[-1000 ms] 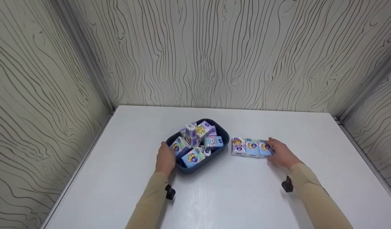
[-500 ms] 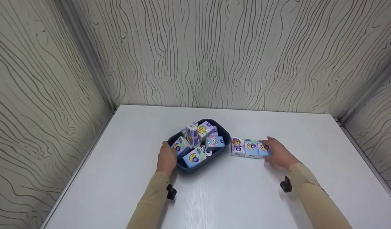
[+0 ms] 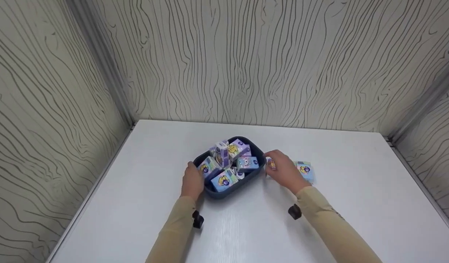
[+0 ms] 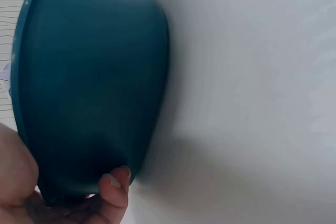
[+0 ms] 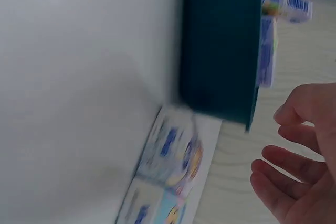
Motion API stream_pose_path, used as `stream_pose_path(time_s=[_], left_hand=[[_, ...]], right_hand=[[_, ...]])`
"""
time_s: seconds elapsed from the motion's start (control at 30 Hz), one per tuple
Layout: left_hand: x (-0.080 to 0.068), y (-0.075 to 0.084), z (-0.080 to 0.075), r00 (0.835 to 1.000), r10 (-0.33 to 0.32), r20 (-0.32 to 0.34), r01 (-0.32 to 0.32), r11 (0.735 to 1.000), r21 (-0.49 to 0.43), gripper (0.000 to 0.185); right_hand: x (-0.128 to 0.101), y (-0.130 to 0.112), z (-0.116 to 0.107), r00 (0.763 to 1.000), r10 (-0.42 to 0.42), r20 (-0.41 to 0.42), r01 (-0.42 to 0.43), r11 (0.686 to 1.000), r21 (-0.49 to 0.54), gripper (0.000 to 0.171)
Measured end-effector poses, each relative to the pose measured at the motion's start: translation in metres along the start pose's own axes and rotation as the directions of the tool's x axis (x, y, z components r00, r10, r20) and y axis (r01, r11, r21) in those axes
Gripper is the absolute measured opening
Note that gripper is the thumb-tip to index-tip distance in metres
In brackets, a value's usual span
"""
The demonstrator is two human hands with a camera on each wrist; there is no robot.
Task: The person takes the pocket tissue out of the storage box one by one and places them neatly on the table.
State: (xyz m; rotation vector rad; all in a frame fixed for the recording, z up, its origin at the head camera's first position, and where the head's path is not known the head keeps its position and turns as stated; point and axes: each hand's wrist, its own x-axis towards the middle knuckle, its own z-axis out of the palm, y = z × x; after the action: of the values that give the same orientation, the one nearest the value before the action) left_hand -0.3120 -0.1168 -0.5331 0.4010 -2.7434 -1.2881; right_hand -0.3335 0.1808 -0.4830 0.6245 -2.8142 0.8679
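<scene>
A dark teal tray (image 3: 256,157) sits mid-table, piled with several small cartoon-printed cartons (image 3: 224,179). My left hand (image 3: 192,176) grips the tray's left front rim; in the left wrist view the left hand (image 4: 63,184) curls a fingertip (image 4: 113,188) onto the tray's outer wall (image 4: 89,87). A row of cartons (image 3: 304,171) lies on the table right of the tray. My right hand (image 3: 281,167) hovers over the row's left part, beside the tray. In the right wrist view the right hand (image 5: 275,142) is spread and holds nothing, above the row (image 5: 168,169) and near the tray (image 5: 220,45).
The white table (image 3: 246,226) is boxed in by wood-grain walls (image 3: 246,62) at the back and on both sides. A small black wrist device (image 3: 294,211) hangs under each sleeve.
My right hand has moved left from the right end of the carton row to its left part, next to the tray. The left hand has stayed on the tray rim.
</scene>
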Motion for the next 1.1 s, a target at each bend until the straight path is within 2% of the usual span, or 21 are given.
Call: stream_pose_path(time_s=[0.13,0.3,0.4,0.53,0.67,0.8,0.93,1.1], left_hand=[[0.0,0.002,0.0,1.0,-0.013,0.0,0.013,1.0,-0.007,0.048],[0.0,0.004,-0.001,1.0,-0.031,0.002,0.031,1.0,-0.006,0.049],[-0.001,0.004,0.0,0.999,-0.032,0.007,0.032,0.999,-0.01,0.05],[-0.001,0.002,0.001,1.0,0.009,-0.024,-0.009,1.0,0.004,0.047],[-0.001,-0.001,0.001,0.997,0.047,-0.054,-0.046,0.999,0.021,0.04],[-0.001,0.0,0.0,0.999,0.036,-0.04,-0.035,0.999,0.012,0.04],[-0.002,0.0,-0.001,0.999,0.024,-0.039,-0.023,1.0,0.01,0.041],[-0.001,0.0,-0.001,0.999,0.03,-0.044,-0.03,1.0,0.004,0.041]], right_hand=[[0.004,-0.041,0.016,0.996,-0.087,0.03,0.087,0.996,-0.008,0.031],[0.003,-0.082,0.037,0.985,-0.155,0.073,0.159,0.985,-0.062,0.026],[0.001,-0.098,0.048,0.981,-0.172,0.089,0.182,0.977,-0.113,0.027],[0.0,-0.109,0.065,0.982,-0.175,0.067,0.186,0.956,-0.227,0.037],[0.003,-0.114,0.079,0.99,-0.138,0.033,0.141,0.947,-0.29,0.055],[0.004,-0.12,0.087,0.998,-0.042,0.05,0.056,0.94,-0.336,0.069],[0.006,-0.128,0.089,0.996,0.042,0.083,-0.01,0.933,-0.36,0.071],[0.009,-0.132,0.088,0.994,0.075,0.078,-0.043,0.935,-0.351,0.068]])
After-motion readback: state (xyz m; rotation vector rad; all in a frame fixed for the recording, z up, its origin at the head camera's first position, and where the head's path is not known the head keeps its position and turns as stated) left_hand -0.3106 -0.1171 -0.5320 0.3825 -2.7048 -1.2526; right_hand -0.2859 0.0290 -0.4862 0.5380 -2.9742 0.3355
